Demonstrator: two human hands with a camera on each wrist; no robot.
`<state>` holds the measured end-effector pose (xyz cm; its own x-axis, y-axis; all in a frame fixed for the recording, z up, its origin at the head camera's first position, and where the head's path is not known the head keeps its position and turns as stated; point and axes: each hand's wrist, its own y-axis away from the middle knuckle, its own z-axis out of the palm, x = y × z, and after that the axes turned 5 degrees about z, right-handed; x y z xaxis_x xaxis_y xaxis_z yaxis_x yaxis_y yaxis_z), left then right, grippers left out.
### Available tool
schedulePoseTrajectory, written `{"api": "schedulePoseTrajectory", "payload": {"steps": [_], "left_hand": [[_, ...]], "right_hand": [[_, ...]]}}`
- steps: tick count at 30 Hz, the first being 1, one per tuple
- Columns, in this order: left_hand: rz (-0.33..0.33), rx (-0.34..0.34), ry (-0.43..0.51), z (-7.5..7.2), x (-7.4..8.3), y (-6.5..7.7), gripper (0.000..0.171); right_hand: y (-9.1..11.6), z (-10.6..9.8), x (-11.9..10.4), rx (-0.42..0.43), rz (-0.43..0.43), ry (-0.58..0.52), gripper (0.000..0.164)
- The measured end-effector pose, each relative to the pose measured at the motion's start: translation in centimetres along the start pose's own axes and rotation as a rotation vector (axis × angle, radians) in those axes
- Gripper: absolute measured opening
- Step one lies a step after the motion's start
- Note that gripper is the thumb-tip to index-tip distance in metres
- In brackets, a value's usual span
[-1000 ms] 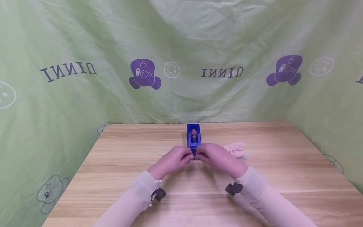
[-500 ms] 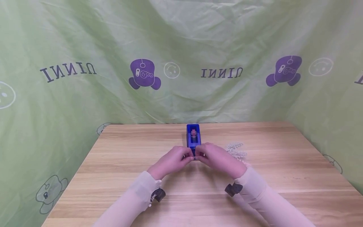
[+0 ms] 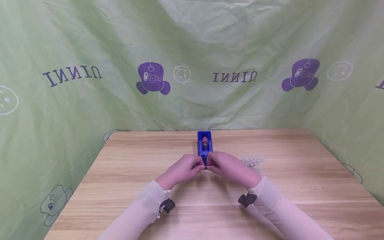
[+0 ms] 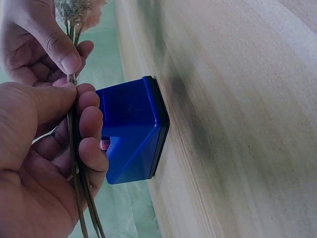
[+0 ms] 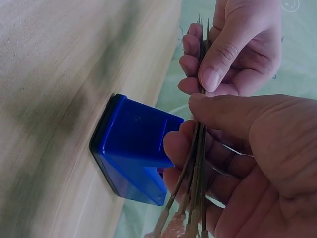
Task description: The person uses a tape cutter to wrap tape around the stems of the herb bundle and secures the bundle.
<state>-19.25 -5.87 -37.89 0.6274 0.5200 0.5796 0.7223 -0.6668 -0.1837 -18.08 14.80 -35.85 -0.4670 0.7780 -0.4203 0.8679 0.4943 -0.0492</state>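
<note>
In the head view my left hand [image 3: 183,168] and right hand [image 3: 232,169] meet in front of a blue tape dispenser [image 3: 205,143]. Both hands pinch the thin stems [image 4: 88,198] of a dried flower bunch, thumbs against curled fingers and fingertips almost touching. A shiny strip, apparently clear tape [image 4: 73,78], lies round the stems between the thumbs. Fluffy pale grey and pink flower heads [image 4: 79,11] stick out past the right hand; in the head view, grey-white heads [image 3: 253,162] show beyond it. The stems' lower ends [image 5: 203,25] extend past the left hand.
The dispenser stands on a wood-grain table [image 3: 135,150], close behind the hands. A green printed cloth [image 3: 195,103] hangs along the back and both sides. Dark wrist cameras [image 3: 168,205] hang below the pale sleeves [image 3: 141,206].
The flower bunch has turned between the fingers: pink heads showed beyond the right hand earlier, grey-white ones show now. The hands and dispenser keep nearly the same places.
</note>
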Motion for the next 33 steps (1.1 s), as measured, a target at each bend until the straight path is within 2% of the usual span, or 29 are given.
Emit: {"api": "schedulePoseTrajectory", "payload": {"steps": [4,10,19,27,33], "left_hand": [[0.003,0.008,-0.014,0.07,-0.05,-0.04,0.010],[0.004,0.006,-0.014,0.13,-0.12,0.00,0.008],[-0.006,-0.011,0.002,0.15,-0.11,0.04,0.009],[0.031,0.003,0.017,0.22,-0.06,0.09,0.012],[0.022,0.002,0.009,0.27,0.09,0.10,0.010]], "right_hand": [[0.00,-0.01,0.18,-0.004,-0.040,0.012,0.003],[-0.05,-0.03,0.51,-0.026,-0.091,0.000,0.006],[0.06,-0.07,0.18,-0.025,-0.062,0.021,0.004],[0.23,-0.02,0.12,-0.002,-0.046,0.051,0.009],[0.20,0.00,0.09,-0.049,-0.014,-0.006,0.008]]}}
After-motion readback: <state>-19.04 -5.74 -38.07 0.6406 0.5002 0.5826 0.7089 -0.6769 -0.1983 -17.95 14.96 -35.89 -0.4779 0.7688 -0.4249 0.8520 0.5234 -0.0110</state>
